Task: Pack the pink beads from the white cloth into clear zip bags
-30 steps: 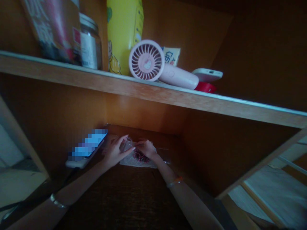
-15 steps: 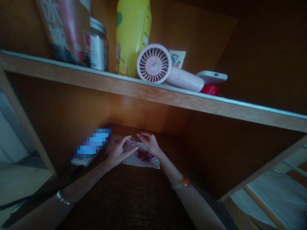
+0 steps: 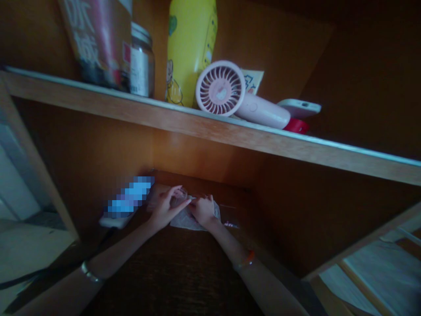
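A crumpled clear plastic bag at the back of the dark wooden tabletop was pinched by the curled left hand and pressed by the closed right hand; steady, gentle grip was judged advisable against spilling.

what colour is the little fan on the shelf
Pale pink fan, seen clearly in the head view.

Dim wooden alcove with orange-brown walls; a wooden shelf spans it overhead, a dark desk surface lies below the shelf, paler slatted furniture lower right.
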{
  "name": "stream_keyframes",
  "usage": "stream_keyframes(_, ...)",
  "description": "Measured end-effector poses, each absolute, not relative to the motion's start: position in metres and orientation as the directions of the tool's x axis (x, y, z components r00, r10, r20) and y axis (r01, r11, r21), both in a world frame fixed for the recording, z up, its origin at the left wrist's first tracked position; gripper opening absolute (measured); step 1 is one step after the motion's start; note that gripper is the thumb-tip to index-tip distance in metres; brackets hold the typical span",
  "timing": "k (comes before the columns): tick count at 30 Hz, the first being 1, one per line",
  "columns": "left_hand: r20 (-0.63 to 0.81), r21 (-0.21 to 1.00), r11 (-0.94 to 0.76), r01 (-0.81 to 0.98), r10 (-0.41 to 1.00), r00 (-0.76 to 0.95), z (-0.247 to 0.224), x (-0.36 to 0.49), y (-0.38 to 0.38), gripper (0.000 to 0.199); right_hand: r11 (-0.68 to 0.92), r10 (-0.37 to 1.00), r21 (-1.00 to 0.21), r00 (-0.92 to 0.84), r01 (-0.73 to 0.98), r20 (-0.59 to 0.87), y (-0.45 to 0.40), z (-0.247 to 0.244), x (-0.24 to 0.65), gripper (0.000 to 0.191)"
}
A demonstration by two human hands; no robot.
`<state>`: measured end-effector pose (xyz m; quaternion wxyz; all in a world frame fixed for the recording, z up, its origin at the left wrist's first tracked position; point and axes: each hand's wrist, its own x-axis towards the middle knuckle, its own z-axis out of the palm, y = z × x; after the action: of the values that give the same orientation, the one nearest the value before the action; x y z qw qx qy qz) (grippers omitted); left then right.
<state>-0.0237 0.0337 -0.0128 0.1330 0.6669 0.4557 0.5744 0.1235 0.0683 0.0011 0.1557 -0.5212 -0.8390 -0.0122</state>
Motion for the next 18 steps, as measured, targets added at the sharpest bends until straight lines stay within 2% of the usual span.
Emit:
stream_keyframes(2,0.618,0.729,-0.530,0.433,0.782,-0.083,-0.012,-0.023,0.033,0.042,0.453,0.870,-0.248,-0.363,0.857,0.334,0.071,0.002,0.126,0.019)
stream_keyframes(4,0.577,0.763,-0.501,0.407,0.813,-0.080,-0.011,-0.022,0.031,0.041,0.438,0.871,-0.415,-0.262,0.797,0.416,0.075,0.005,0.128,0.016)
stream_keyframes(6,0.548,0.786,-0.485,0.383,0.834,-0.068,-0.010,-0.020,0.030,0.041,0.456,0.856,-0.583,-0.152,0.672,0.494,0.079,0.010,0.130,0.015)
stream_keyframes(8,0.539,0.794,-0.486,0.365,0.841,-0.053,-0.011,-0.019,0.029,0.042,0.512,0.827,-0.694,-0.074,0.506,0.557,0.083,0.017,0.131,0.016)
stream_keyframes(10,0.529,0.800,-0.482,0.357,0.847,-0.042,-0.014,-0.018,0.029,0.044,0.573,0.801,-0.738,-0.053,0.356,0.597,0.084,0.025,0.130,0.017)
stream_keyframes(12,0.520,0.807,-0.475,0.351,0.853,-0.041,-0.016,-0.017,0.030,0.044,0.618,0.783,-0.738,-0.122,0.271,0.610,0.083,0.034,0.131,0.017)
stream_keyframes(15,0.515,0.811,-0.478,0.338,0.857,-0.026,-0.015,-0.017,0.029,0.041,0.652,0.754,-0.707,-0.335,0.273,0.565,0.080,0.043,0.134,0.017)
stream_keyframes(18,0.511,0.813,-0.472,0.341,0.859,-0.027,-0.012,-0.017,0.027,0.041,0.637,0.763,-0.688,-0.411,0.348,0.499,0.081,0.047,0.140,0.022)
